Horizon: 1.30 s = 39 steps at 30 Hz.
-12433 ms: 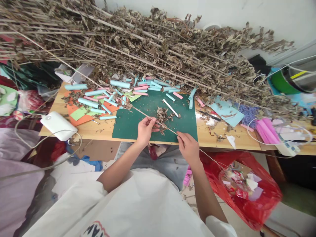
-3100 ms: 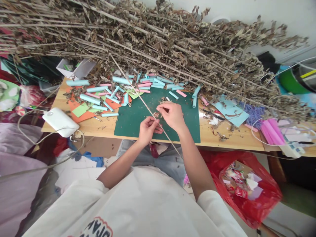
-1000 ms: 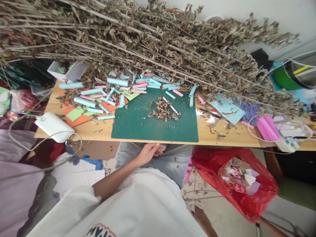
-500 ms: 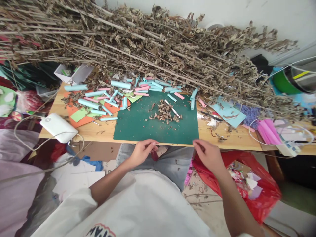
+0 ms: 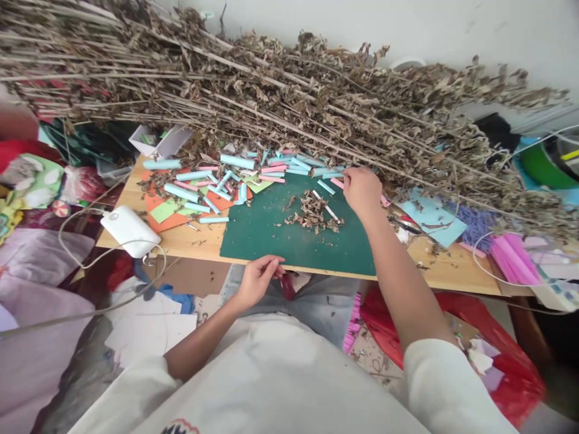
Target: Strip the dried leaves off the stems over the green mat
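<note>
My right hand (image 5: 363, 191) reaches over the far right part of the green mat (image 5: 266, 241), its fingers bent together beside a pink paper roll (image 5: 337, 182). It hides the spot where blue rolls lay, and what is between its fingertips is hidden. At the mat's front edge, my left hand (image 5: 259, 282) has thumb and fingers pressed together; I cannot make out anything in them. Crumbled dry leaves (image 5: 312, 212) lie mid-mat with a thin white stick (image 5: 326, 207) across them. Several blue paper rolls (image 5: 237, 161) are scattered along the mat's back and left.
Dried leafy stalks (image 5: 289, 102) are heaped along the back. At the left a white power bank (image 5: 129, 231) with a cable sits on the wooden table (image 5: 181, 242). Blue paper (image 5: 432, 217) and purple shreds (image 5: 473, 224) lie right; a red bag (image 5: 520, 377) hangs below.
My right hand has moved from the mat's front right corner up and away to its back right. My left hand stays at the front edge. The whole view has shifted slightly.
</note>
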### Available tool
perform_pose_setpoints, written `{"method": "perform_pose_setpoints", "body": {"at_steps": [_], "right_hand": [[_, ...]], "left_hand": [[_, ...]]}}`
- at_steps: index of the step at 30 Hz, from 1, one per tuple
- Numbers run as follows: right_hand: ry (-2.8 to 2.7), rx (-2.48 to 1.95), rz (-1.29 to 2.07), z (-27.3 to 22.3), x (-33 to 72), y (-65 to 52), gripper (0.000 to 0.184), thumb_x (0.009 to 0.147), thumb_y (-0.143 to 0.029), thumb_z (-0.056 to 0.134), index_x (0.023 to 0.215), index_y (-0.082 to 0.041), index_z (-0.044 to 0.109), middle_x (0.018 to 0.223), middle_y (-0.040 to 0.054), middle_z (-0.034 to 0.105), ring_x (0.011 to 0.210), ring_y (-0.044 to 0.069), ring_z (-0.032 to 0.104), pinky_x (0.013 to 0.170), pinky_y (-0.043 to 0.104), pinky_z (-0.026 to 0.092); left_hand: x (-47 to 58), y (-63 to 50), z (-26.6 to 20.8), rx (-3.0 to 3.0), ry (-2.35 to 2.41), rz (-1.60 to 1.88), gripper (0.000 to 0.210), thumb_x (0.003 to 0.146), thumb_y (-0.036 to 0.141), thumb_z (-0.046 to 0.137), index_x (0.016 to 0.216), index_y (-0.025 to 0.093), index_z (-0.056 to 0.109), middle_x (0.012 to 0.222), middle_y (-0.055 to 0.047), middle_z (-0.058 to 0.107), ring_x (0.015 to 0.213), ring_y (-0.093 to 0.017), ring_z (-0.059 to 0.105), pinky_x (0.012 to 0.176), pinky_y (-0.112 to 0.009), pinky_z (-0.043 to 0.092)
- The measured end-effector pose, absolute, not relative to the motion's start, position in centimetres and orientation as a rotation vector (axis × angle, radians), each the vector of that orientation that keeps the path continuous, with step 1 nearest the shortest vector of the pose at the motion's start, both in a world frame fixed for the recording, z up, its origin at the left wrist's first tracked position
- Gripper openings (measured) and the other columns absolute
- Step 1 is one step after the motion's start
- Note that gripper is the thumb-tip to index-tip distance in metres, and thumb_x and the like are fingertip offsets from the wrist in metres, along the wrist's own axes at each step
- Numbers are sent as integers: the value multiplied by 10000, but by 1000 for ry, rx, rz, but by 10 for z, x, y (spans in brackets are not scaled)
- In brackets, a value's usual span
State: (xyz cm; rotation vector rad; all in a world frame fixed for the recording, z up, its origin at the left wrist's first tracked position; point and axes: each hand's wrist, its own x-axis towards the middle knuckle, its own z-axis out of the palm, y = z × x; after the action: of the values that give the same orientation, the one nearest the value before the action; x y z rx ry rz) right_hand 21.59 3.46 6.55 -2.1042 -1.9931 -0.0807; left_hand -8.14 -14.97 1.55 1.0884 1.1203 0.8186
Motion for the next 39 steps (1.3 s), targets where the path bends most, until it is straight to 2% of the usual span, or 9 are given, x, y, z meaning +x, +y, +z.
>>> {"method": "perform_pose_setpoints", "body": {"at_steps": [9, 14, 19, 24, 27, 30, 33, 35, 39], "right_hand": [[-2071, -2156, -95, 45, 219, 57, 310, 890, -256, 446, 1013, -136, 704, 1016, 153, 660, 922, 270, 586, 785, 379, 449], [-1981, -1831, -386, 84, 215, 46, 369, 943, -277, 367, 1132, -133, 649, 1140, 167, 607, 1071, 281, 508, 900, 400, 390], [-1768, -1908, -509, 122, 238, 61, 408, 931, -316, 439, 1252, -112, 587, 1236, 224, 540, 1130, 309, 427, 924, 428, 317], [-1821, -2043, -354, 119, 263, 78, 309, 896, -288, 469, 1072, -142, 678, 1107, 202, 604, 1090, 317, 420, 870, 430, 290], [-1850, -1941, -414, 118, 261, 75, 286, 894, -228, 419, 1018, -129, 657, 1166, 230, 554, 1126, 306, 388, 893, 420, 279], [-1843, -1851, -481, 120, 253, 71, 306, 905, -239, 404, 1093, -114, 610, 1207, 248, 505, 1155, 305, 371, 929, 425, 267], [-1939, -1817, -472, 119, 245, 75, 391, 880, -334, 505, 1210, -138, 577, 1267, 217, 508, 1171, 326, 380, 926, 432, 274], [-1996, -1829, -387, 117, 245, 83, 386, 880, -365, 517, 1183, -144, 606, 1221, 194, 559, 1125, 316, 432, 896, 412, 302], [-1865, -1951, -253, 121, 254, 100, 400, 968, -317, 345, 1063, -100, 667, 972, 190, 643, 934, 257, 520, 812, 365, 336]], "left_hand": [[-83, -165, 9, 1049, 1157, 807, 465, 906, 540, 511, 988, 121, 694, 776, -59, 702, 667, -137, 644, 682, -246, 541], [-84, -162, 17, 1058, 1157, 809, 458, 895, 545, 525, 963, 125, 693, 764, -59, 699, 651, -138, 631, 672, -255, 536], [-83, -156, 25, 1078, 1173, 790, 478, 884, 564, 528, 946, 121, 694, 761, -70, 706, 664, -152, 639, 674, -261, 531], [-84, -156, 22, 1094, 1165, 792, 458, 906, 535, 511, 969, 119, 691, 775, -71, 705, 674, -148, 640, 679, -255, 527], [-83, -157, 22, 1095, 1167, 779, 459, 907, 537, 508, 978, 122, 691, 783, -70, 704, 682, -146, 635, 689, -255, 527], [-82, -158, 22, 1094, 1170, 768, 460, 906, 542, 502, 984, 131, 692, 790, -66, 704, 695, -148, 636, 701, -256, 529], [-81, -162, 20, 1091, 1168, 769, 452, 913, 534, 495, 987, 134, 694, 792, -65, 705, 698, -149, 636, 698, -255, 529], [-82, -166, 18, 1082, 1166, 763, 445, 915, 526, 498, 985, 134, 697, 792, -66, 705, 702, -150, 637, 699, -255, 531], [-81, -172, 13, 1056, 1149, 743, 452, 914, 530, 501, 994, 131, 697, 793, -69, 702, 704, -151, 632, 705, -263, 536]]}}
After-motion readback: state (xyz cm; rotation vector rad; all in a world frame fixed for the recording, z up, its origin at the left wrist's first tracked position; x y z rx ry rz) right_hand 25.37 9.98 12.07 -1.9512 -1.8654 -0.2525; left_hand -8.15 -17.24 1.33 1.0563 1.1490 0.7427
